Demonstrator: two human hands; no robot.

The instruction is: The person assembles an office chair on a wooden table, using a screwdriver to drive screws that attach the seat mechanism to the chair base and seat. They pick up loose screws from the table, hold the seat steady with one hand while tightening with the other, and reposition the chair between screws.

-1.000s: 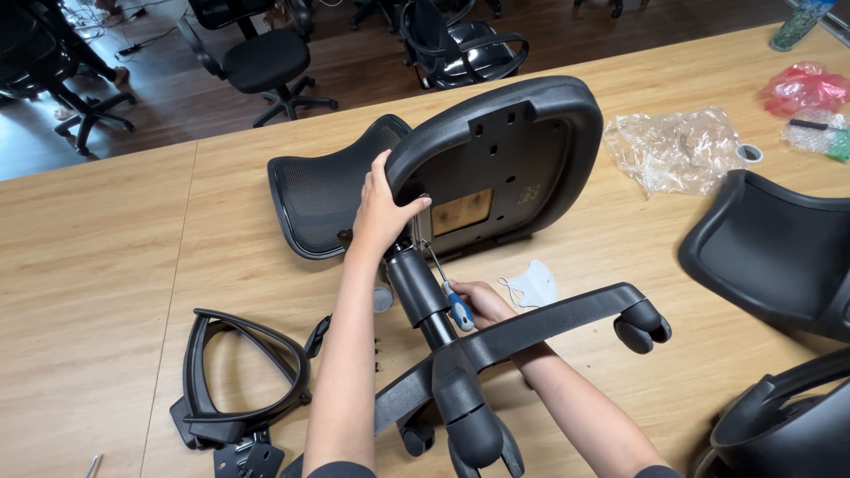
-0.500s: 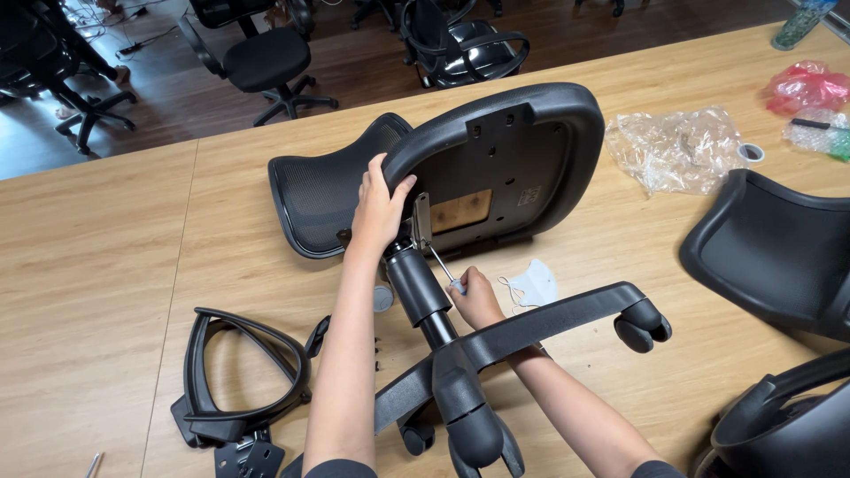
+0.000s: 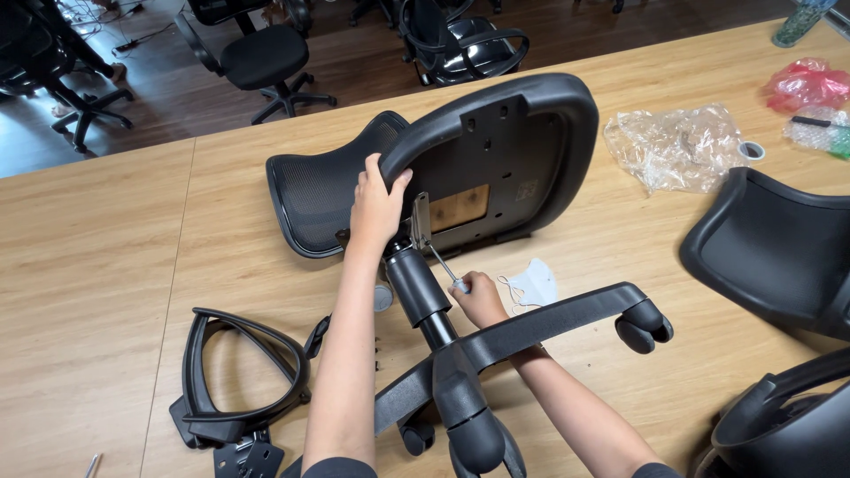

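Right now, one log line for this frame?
left hand: grips chair seat rim | right hand: holds screwdriver at seat underside | wheeled base: attached, chair lying on table

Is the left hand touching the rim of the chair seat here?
Touching. The head view shows the left hand with its fingers curled over the edge of the upturned black seat, no gap between them. The right hand holds a thin metal tool below.

Wooden table (image 3: pixel 106 265); chair parts (image 3: pixel 496 159); plastic wrap (image 3: pixel 677 146)
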